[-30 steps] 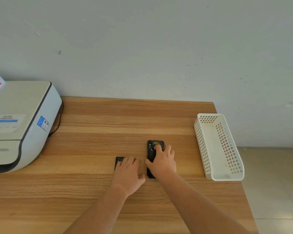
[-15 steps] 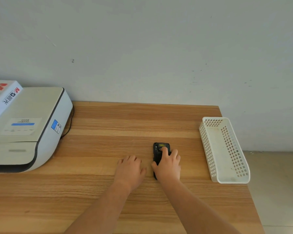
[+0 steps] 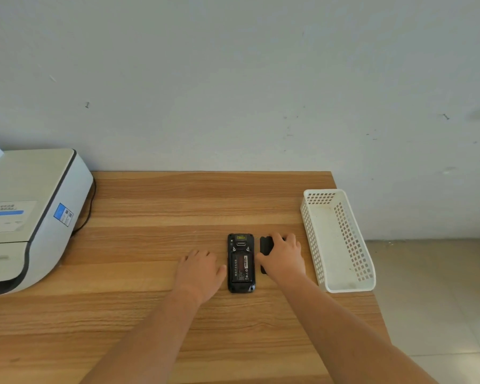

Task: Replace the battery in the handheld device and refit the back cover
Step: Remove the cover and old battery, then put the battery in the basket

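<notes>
The black handheld device (image 3: 241, 263) lies face down on the wooden table (image 3: 150, 206), its back uncovered, with a battery and its label showing in the bay. Just right of it lies the black back cover (image 3: 266, 244), lengthwise on the table. My right hand (image 3: 284, 257) rests over the cover with fingers curled on its far edge, hiding most of it. My left hand (image 3: 200, 271) lies flat on the table just left of the device, fingers spread. What is under that palm is hidden.
A white perforated plastic basket (image 3: 341, 286) stands at the table's right edge, close to my right hand. A grey-white printer (image 3: 31, 217) with a black cable fills the left side. The wall runs along the table's far edge; tiled floor lies to the right.
My right hand has moved off the device to its right, with the back cover under it, and the battery bay is now exposed. My left hand stays beside the device.
</notes>
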The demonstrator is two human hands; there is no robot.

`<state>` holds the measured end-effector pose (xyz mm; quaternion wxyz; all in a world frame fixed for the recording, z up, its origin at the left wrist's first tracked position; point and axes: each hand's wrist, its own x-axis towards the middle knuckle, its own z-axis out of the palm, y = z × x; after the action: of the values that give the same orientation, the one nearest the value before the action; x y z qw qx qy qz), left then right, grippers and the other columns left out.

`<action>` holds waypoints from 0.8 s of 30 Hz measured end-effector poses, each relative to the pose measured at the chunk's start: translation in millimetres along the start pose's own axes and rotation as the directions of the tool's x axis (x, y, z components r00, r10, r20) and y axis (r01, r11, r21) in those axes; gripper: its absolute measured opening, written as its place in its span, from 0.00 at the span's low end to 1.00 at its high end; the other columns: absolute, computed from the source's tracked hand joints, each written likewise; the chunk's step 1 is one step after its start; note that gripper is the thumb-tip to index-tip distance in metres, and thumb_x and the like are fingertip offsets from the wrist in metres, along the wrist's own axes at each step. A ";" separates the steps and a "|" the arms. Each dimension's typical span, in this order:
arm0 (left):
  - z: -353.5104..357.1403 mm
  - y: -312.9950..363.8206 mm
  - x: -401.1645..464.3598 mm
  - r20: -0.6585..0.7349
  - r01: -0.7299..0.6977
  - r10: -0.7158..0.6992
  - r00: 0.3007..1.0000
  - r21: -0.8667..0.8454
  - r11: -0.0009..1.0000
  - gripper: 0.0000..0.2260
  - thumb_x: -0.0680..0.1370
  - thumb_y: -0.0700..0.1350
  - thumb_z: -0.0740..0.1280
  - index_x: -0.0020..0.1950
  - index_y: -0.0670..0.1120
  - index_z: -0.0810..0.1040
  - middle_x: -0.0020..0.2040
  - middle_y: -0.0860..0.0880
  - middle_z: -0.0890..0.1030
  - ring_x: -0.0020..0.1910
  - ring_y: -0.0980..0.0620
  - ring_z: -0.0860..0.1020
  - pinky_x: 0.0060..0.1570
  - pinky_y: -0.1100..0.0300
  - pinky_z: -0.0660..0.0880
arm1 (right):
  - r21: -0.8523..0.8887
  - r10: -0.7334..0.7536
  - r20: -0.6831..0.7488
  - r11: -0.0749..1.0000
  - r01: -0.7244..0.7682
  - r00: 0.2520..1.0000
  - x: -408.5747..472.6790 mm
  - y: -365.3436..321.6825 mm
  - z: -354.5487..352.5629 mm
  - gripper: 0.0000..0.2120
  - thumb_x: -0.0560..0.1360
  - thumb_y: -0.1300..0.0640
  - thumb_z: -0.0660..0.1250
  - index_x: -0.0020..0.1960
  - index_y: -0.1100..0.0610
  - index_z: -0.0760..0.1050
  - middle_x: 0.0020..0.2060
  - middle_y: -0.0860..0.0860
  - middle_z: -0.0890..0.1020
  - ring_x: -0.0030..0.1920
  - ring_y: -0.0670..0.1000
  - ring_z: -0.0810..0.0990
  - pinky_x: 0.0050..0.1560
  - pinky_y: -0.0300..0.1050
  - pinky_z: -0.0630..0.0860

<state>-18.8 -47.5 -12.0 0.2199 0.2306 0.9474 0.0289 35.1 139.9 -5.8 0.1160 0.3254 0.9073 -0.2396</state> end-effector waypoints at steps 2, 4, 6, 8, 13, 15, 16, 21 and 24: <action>0.8 1.4 1.0 0.006 0.006 -0.006 1.000 0.009 1.000 0.21 0.81 0.60 0.53 0.65 0.50 0.74 0.62 0.51 0.76 0.64 0.52 0.71 0.69 0.50 0.65 | -0.023 0.011 0.015 1.000 -0.011 1.000 0.0 9.8 -3.4 0.26 0.72 0.45 0.66 0.68 0.49 0.66 0.62 0.53 0.67 0.62 0.55 0.67 0.56 0.54 0.76; 2.3 2.8 1.8 0.008 0.011 -0.011 1.000 0.006 1.000 0.21 0.81 0.60 0.53 0.65 0.50 0.75 0.62 0.52 0.77 0.64 0.52 0.71 0.69 0.49 0.65 | -0.037 0.017 0.027 0.999 -0.016 0.999 -0.9 17.6 -3.1 0.27 0.72 0.45 0.66 0.69 0.49 0.66 0.64 0.53 0.67 0.63 0.56 0.67 0.57 0.53 0.76; 4.1 4.4 2.2 0.009 0.012 -0.012 1.000 -0.006 1.000 0.21 0.80 0.61 0.53 0.65 0.51 0.75 0.62 0.52 0.77 0.64 0.52 0.71 0.69 0.49 0.66 | -0.049 0.016 0.039 0.999 -0.015 0.999 -1.5 23.8 -0.7 0.27 0.73 0.46 0.66 0.70 0.49 0.65 0.66 0.54 0.66 0.64 0.56 0.67 0.58 0.53 0.76; 5.2 6.4 1.4 0.005 0.012 -0.012 1.000 -0.015 1.000 0.21 0.80 0.61 0.54 0.65 0.51 0.75 0.62 0.53 0.77 0.65 0.52 0.71 0.68 0.50 0.65 | -0.070 0.017 0.052 0.997 -0.013 0.998 -1.3 29.1 3.1 0.28 0.74 0.46 0.66 0.72 0.49 0.64 0.67 0.54 0.65 0.65 0.56 0.66 0.58 0.52 0.75; 9.0 12.2 -1.5 0.001 0.026 -0.026 1.000 -0.077 0.997 0.21 0.81 0.60 0.55 0.70 0.53 0.71 0.68 0.53 0.74 0.69 0.51 0.68 0.70 0.49 0.63 | -0.089 0.043 0.064 0.995 -0.037 0.997 -0.5 43.3 18.7 0.30 0.77 0.46 0.63 0.76 0.47 0.59 0.71 0.54 0.59 0.68 0.56 0.63 0.62 0.51 0.72; 11.6 13.9 -0.8 0.009 0.022 -0.021 1.000 -0.096 0.995 0.20 0.81 0.59 0.55 0.70 0.52 0.70 0.68 0.53 0.73 0.70 0.51 0.67 0.71 0.50 0.63 | -0.091 0.049 0.071 0.995 -0.042 0.996 -0.6 47.7 25.8 0.30 0.77 0.46 0.63 0.76 0.48 0.59 0.71 0.54 0.59 0.69 0.56 0.62 0.64 0.52 0.71; 12.8 14.5 -0.2 0.012 0.021 -0.020 1.000 -0.102 0.995 0.20 0.81 0.59 0.55 0.70 0.52 0.70 0.68 0.53 0.73 0.70 0.51 0.67 0.70 0.50 0.63 | -0.091 0.051 0.075 0.995 -0.044 0.996 -0.8 49.1 28.8 0.30 0.77 0.46 0.63 0.76 0.47 0.59 0.70 0.54 0.59 0.69 0.55 0.62 0.64 0.52 0.71; 17.2 17.6 2.6 0.025 0.028 -0.025 0.999 -0.103 0.994 0.19 0.81 0.58 0.56 0.68 0.51 0.72 0.67 0.52 0.74 0.69 0.51 0.67 0.68 0.50 0.63 | -0.080 0.057 0.095 0.996 -0.050 0.994 -0.1 53.1 36.7 0.32 0.77 0.45 0.64 0.77 0.47 0.56 0.71 0.53 0.56 0.70 0.55 0.59 0.65 0.53 0.71; 16.2 20.2 3.3 0.023 0.030 -0.027 0.999 -0.100 0.995 0.19 0.81 0.58 0.56 0.69 0.51 0.71 0.68 0.52 0.73 0.70 0.51 0.67 0.69 0.50 0.63 | -0.084 0.054 0.100 0.995 -0.046 0.994 0.0 54.8 35.2 0.33 0.76 0.43 0.64 0.77 0.47 0.56 0.71 0.54 0.57 0.70 0.57 0.59 0.65 0.54 0.70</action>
<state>-5.9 -28.8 -24.8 0.2420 0.2059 0.9455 0.0710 72.5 158.9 -55.7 0.1813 0.3303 0.9009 -0.2154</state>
